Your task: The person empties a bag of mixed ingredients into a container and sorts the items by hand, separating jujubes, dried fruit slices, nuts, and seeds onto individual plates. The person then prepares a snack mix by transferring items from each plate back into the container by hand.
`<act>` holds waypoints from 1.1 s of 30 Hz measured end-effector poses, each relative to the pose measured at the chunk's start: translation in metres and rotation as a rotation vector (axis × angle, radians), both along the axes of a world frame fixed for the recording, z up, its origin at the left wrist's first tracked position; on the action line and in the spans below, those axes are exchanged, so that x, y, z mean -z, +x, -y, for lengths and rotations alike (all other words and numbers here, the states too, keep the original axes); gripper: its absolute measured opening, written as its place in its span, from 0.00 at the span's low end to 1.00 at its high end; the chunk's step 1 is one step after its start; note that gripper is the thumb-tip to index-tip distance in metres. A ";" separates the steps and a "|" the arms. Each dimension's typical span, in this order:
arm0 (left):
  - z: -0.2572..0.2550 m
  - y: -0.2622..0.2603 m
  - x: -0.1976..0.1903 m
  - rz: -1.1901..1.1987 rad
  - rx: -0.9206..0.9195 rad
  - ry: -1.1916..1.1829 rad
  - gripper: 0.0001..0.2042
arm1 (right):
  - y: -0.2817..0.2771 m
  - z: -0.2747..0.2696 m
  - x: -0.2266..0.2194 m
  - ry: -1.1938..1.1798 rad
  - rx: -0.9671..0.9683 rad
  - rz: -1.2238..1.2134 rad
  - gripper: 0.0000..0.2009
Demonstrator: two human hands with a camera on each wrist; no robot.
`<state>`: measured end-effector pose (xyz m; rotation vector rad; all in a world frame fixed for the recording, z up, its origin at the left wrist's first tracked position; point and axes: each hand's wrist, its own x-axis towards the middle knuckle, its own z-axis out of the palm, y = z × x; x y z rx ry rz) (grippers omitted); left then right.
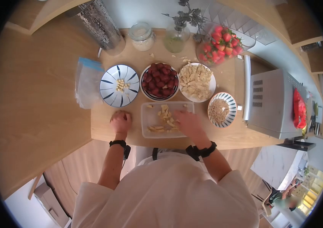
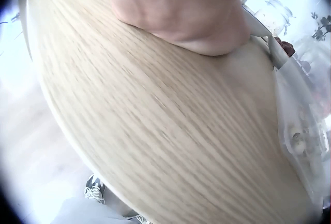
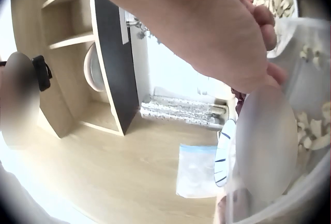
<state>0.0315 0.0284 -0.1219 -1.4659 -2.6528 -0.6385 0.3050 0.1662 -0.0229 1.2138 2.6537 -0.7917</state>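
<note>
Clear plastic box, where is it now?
In the head view, the clear plastic box is near the middle, below the dark red fruit, the right hand over its right side.

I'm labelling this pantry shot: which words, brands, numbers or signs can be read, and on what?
None can be read in any view.
Red packet on the gray appliance: any print is too small and blurred to read.
Clear bag with blue strip: no legible lettering.

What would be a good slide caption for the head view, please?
Right hand reaches into a plastic box of pale pieces; left hand rests on the table beside it.
</note>
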 end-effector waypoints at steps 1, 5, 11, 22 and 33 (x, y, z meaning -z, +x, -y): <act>0.000 0.000 0.000 0.012 -0.001 0.002 0.09 | -0.001 0.005 0.006 -0.021 0.003 0.028 0.16; 0.003 0.000 -0.004 0.080 -0.004 -0.047 0.09 | -0.014 0.011 0.021 0.020 -0.031 0.061 0.19; 0.005 -0.003 -0.002 0.105 0.013 -0.056 0.08 | -0.037 0.018 0.029 -0.032 -0.107 -0.058 0.16; 0.005 -0.009 -0.001 0.156 0.282 -0.111 0.08 | -0.045 0.026 0.045 0.070 -0.065 0.015 0.16; -0.009 -0.014 -0.005 0.145 0.654 -0.131 0.11 | -0.021 0.020 0.054 0.007 0.047 -0.044 0.11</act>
